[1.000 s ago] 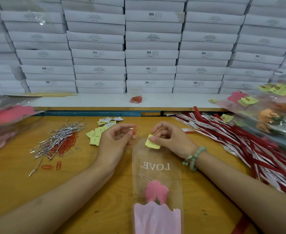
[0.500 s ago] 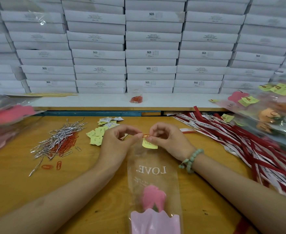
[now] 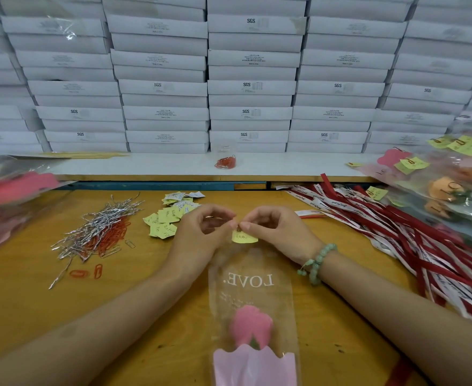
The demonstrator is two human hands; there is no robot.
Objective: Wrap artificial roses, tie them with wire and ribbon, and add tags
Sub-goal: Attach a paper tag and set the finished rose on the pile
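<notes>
A pink artificial rose (image 3: 251, 325) lies in a clear sleeve printed "LOVE." (image 3: 250, 280) on the wooden table (image 3: 145, 316), its open top pointing away from me. A yellow paper tag (image 3: 244, 237) sits at the sleeve's top edge. My left hand (image 3: 201, 235) and my right hand (image 3: 278, 229) meet fingertip to fingertip just above the tag, pinching a small orange paper clip (image 3: 238, 227) onto it. Most of the clip is hidden by my fingers.
Silver wire ties (image 3: 101, 227) and orange paper clips (image 3: 109, 238) are piled at left, loose yellow tags (image 3: 167, 218) behind my left hand. Red and white ribbons (image 3: 396, 235) spread at right beside finished wrapped roses (image 3: 449, 190). White boxes (image 3: 251, 87) are stacked behind.
My left hand brought the orange paper clip rightward to my right hand at the tag. Both hands now pinch together at the sleeve's top, which slid slightly away from me.
</notes>
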